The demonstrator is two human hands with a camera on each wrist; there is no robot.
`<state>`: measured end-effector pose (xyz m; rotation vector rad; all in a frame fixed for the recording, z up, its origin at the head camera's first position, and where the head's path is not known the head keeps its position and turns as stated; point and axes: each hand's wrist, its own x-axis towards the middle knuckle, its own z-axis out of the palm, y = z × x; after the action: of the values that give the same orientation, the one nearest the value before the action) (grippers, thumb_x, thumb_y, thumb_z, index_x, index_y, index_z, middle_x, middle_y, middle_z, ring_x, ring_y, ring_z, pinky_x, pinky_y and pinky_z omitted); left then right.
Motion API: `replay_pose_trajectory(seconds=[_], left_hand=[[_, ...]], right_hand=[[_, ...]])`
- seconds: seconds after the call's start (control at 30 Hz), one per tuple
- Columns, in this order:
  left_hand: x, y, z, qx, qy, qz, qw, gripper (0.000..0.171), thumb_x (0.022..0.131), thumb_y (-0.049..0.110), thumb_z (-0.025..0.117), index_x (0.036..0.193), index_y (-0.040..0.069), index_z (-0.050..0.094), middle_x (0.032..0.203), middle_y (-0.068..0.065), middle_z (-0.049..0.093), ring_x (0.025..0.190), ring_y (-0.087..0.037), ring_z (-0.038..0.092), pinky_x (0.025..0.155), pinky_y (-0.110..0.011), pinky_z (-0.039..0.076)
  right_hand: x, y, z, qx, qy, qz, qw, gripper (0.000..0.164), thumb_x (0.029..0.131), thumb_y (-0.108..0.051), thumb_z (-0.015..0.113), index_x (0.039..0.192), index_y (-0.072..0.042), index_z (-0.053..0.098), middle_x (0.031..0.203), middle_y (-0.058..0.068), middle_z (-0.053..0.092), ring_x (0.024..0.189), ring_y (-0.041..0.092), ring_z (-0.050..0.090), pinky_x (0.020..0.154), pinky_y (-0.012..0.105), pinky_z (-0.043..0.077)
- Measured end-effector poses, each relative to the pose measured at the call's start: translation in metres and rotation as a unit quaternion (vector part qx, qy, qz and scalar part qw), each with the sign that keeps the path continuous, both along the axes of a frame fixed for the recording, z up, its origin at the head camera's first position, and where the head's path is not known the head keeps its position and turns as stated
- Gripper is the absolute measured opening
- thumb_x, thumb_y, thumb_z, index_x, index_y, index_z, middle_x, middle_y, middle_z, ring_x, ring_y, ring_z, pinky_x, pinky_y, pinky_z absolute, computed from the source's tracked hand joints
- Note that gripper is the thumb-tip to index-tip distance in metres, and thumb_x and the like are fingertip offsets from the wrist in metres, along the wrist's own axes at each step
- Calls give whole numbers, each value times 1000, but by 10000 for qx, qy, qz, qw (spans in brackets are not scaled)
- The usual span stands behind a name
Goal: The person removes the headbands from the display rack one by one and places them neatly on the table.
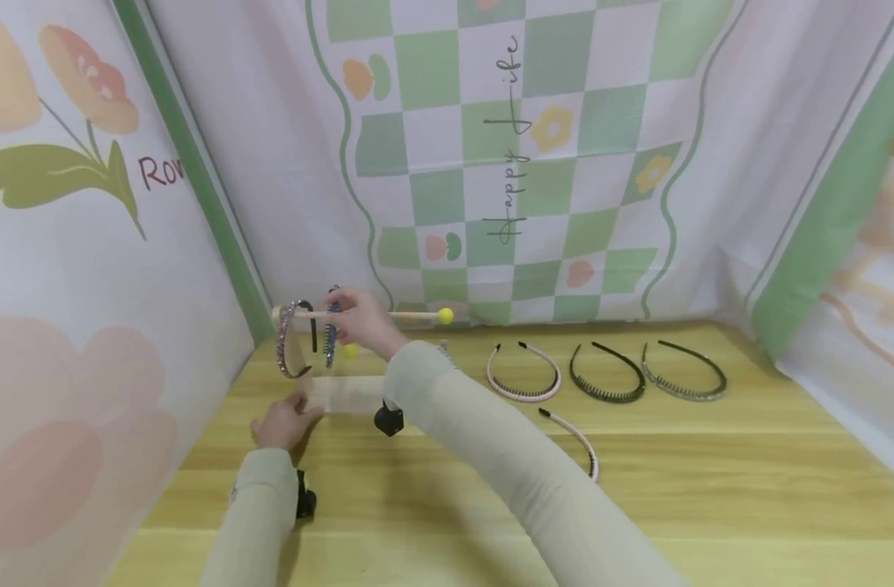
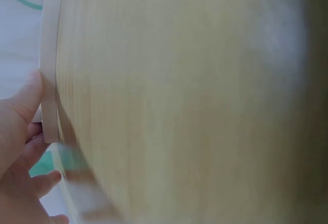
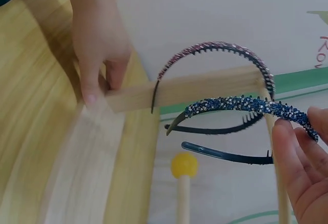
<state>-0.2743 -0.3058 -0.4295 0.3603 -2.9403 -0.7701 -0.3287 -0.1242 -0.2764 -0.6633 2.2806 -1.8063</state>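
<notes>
Blue headband (image 3: pixel 230 103) at upper rod (image 1: pixel 418 315) of wooden stand (image 1: pixel 351 395), near the desk's (image 1: pixel 711 489) back-left corner.
Right hand (image 1: pixel 364 319) pinches the blue headband, rod apparently passing within its curve; left hand (image 1: pixel 281 424) grips the left end of the stand's base (image 3: pixel 84 157); glittery headband (image 1: pixel 281 342) hangs on the same rod, nearer the upright (image 3: pixel 205 88); black headband (image 1: pixel 608 397) lies near the desk's back edge, between pink headband (image 1: pixel 524 396) and grey headband (image 1: pixel 685 393).

Stand (image 1: pixel 351 394) on desk (image 1: pixel 711 489), left side; left hand (image 1: pixel 284 424) at its left end. Headband one (image 1: pixel 281 346) on rod (image 1: pixel 418 315); headband two (image 1: pixel 330 346), in right hand (image 1: pixel 366 322), just right. Three-headband row (image 1: pixel 614 397) right rear, loose headband (image 1: pixel 584 441) in front.
</notes>
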Motion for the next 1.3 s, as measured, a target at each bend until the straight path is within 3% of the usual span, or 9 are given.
replay_pose_trajectory(seconds=[0.2, 0.53, 0.77, 1.03, 1.3], left_hand=[[-3, -4, -7, 56, -2, -34, 10000, 67, 85, 49, 58, 130, 0, 46, 126, -21, 52, 112, -40, 47, 93, -70, 12], [-8, -10, -10, 35, 42, -93, 9999, 69, 85, 52, 57, 130, 1, 46, 127, -21, 51, 114, -43, 45, 93, -72, 6], [-8, -9, -9, 48, -7, -50, 10000, 70, 85, 50, 58, 132, 1, 44, 128, -21, 50, 115, -43, 44, 94, -71, 7], [-9, -8, -8, 28, -107, -45, 9999, 73, 85, 52, 56, 135, 0, 40, 131, -20, 48, 118, -43, 42, 94, -72, 3], [-9, -7, -10, 23, -164, -1, 9999, 73, 86, 52, 56, 135, 1, 40, 130, -21, 49, 117, -43, 42, 94, -72, 4]], right_hand=[[-2, 18, 6, 50, 111, -32, 9999, 25, 87, -7, 62, 112, -11, 61, 97, 3, 58, 80, 29, 63, 70, 38, 54], [0, 44, 19, -94, 342, 96, 9993, 31, 87, -5, 63, 117, -4, 57, 102, 6, 58, 77, 29, 63, 63, 31, 55], [7, 66, 26, -155, 291, 141, 9994, 28, 87, -6, 62, 115, -11, 58, 106, 7, 58, 73, 26, 62, 65, 32, 55], [12, 97, 29, -258, 413, 3, 9988, 29, 89, -6, 61, 117, -11, 58, 107, 8, 57, 78, 32, 62, 66, 32, 55], [14, 129, 26, -398, 610, 10, 9973, 32, 90, -4, 58, 121, -6, 55, 112, 16, 56, 73, 23, 58, 69, 36, 55]])
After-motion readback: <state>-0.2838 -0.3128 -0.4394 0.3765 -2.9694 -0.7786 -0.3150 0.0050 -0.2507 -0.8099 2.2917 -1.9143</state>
